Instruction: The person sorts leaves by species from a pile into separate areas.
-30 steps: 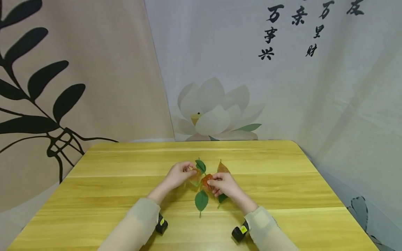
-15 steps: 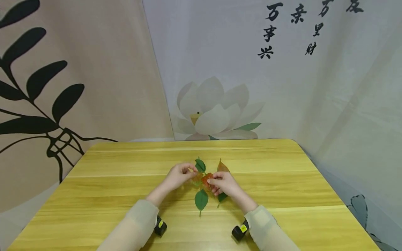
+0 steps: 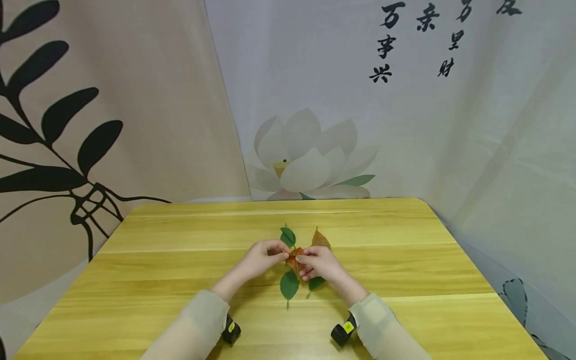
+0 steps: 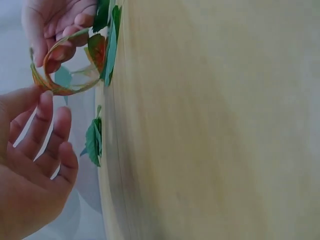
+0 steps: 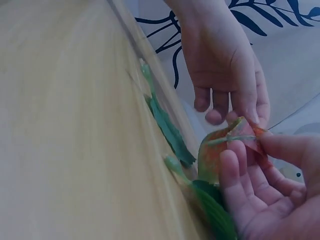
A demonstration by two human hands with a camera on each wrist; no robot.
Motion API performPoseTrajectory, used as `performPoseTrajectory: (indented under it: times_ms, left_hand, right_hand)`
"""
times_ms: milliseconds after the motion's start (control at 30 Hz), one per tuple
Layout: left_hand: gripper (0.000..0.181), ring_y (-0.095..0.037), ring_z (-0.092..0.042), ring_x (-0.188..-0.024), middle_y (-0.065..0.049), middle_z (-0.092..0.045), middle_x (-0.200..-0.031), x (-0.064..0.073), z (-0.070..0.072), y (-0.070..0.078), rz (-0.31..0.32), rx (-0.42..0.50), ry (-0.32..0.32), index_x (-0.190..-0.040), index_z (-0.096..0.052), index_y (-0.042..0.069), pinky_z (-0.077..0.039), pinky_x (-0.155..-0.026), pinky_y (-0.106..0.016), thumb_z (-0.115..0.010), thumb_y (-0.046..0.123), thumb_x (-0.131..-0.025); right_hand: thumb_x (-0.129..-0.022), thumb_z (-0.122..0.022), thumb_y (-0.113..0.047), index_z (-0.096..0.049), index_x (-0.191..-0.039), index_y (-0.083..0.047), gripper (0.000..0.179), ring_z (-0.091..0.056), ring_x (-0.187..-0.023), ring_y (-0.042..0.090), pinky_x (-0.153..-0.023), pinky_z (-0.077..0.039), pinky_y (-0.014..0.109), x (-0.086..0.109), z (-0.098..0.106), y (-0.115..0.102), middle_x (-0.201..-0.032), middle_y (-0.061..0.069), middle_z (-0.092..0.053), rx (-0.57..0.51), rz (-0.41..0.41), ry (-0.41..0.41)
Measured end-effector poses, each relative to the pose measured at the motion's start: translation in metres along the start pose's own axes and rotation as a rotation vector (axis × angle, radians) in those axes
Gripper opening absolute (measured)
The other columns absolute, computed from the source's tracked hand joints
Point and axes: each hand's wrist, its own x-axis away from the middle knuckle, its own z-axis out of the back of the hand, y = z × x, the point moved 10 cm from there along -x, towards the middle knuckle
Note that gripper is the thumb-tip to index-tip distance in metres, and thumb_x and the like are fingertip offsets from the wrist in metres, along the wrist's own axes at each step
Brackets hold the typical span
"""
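Note:
Over the middle of the table, both hands pinch a red-orange leaf (image 3: 293, 264). My left hand (image 3: 265, 256) grips its left end between thumb and index finger, while my right hand (image 3: 323, 263) holds the other side. In the left wrist view the leaf (image 4: 64, 91) is bent into a curved loop between the two hands. The right wrist view shows the leaf's (image 5: 214, 152) greenish stem by the right thumb. Green leaves (image 3: 288, 236) lie behind and in front (image 3: 289, 285), and another green leaf (image 3: 316, 283) is partly under the right hand.
A brown-orange leaf (image 3: 321, 238) lies behind the right hand. The wooden table (image 3: 180, 280) reaches to a printed cloth backdrop (image 3: 306, 90). Black wrist cameras (image 3: 231, 330) hang below both sleeves.
My left hand has moved right, close to the right hand, and the leaf between them has folded over. The right hand has hardly moved.

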Motion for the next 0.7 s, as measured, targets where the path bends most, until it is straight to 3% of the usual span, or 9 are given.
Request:
performPoseTrajectory:
  times_ms: [100, 267, 367, 500, 600, 700]
  left_hand:
    - [0.012, -0.035, -0.061, -0.085, -0.018, -0.066, -0.092, 0.003, -0.004, 0.013, 0.012, 0.012, -0.041, -0.101, -0.066, -0.003, -0.051, -0.074, -0.035, -0.058, 0.004, -0.096]
    - [0.017, -0.042, -0.059, -0.086, -0.019, -0.063, -0.09, -0.004, -0.011, -0.02, 0.117, 0.111, -0.029, -0.104, -0.065, 0.0, -0.051, -0.071, -0.051, -0.054, 0.013, -0.1]
    - [0.018, -0.037, -0.059, -0.084, -0.013, -0.063, -0.087, -0.006, -0.013, -0.038, 0.185, 0.156, -0.01, -0.102, -0.064, 0.004, -0.05, -0.066, -0.046, -0.056, 0.019, -0.1]
    - [0.022, -0.029, -0.059, -0.081, -0.007, -0.061, -0.086, -0.006, -0.014, -0.048, 0.273, 0.189, -0.003, -0.101, -0.062, 0.004, -0.05, -0.064, -0.037, -0.061, 0.026, -0.097]
    - [0.034, -0.025, -0.06, -0.079, -0.008, -0.061, -0.091, -0.004, -0.015, -0.054, 0.338, 0.213, -0.005, -0.109, -0.06, 0.002, -0.05, -0.063, -0.035, -0.064, 0.033, -0.095]
    - [0.046, -0.02, -0.058, -0.076, -0.008, -0.06, -0.094, -0.002, -0.019, -0.06, 0.402, 0.28, -0.047, -0.119, -0.058, -0.001, -0.049, -0.063, -0.03, -0.063, 0.038, -0.094]
  right_hand:
    - [-0.096, -0.06, -0.011, -0.059, -0.106, 0.008, 0.021, -0.064, -0.062, 0.016, -0.06, -0.056, 0.033, 0.0, -0.001, -0.001, -0.078, 0.01, -0.065, -0.018, 0.011, -0.007]
    - [-0.096, -0.059, -0.009, -0.059, -0.102, 0.006, 0.017, -0.065, -0.069, 0.019, -0.063, -0.057, 0.037, 0.001, -0.002, -0.007, -0.085, 0.01, -0.065, 0.012, 0.085, -0.021]
    - [-0.096, -0.06, -0.009, -0.059, -0.1, 0.005, 0.015, -0.065, -0.072, 0.02, -0.064, -0.057, 0.038, 0.003, -0.005, -0.011, -0.088, 0.008, -0.064, 0.042, 0.122, -0.025]
    - [-0.095, -0.062, -0.008, -0.06, -0.098, 0.004, 0.013, -0.064, -0.076, 0.02, -0.066, -0.056, 0.037, 0.005, -0.008, -0.016, -0.091, 0.007, -0.064, 0.049, 0.141, -0.021]
    - [-0.094, -0.061, -0.006, -0.059, -0.094, 0.003, 0.01, -0.064, -0.077, 0.021, -0.066, -0.056, 0.038, 0.005, -0.008, -0.016, -0.09, 0.006, -0.064, 0.053, 0.144, -0.016]
    - [-0.094, -0.06, -0.004, -0.058, -0.092, 0.003, 0.007, -0.064, -0.079, 0.026, -0.068, -0.056, 0.043, 0.004, -0.007, -0.015, -0.089, 0.007, -0.064, 0.061, 0.149, -0.012]
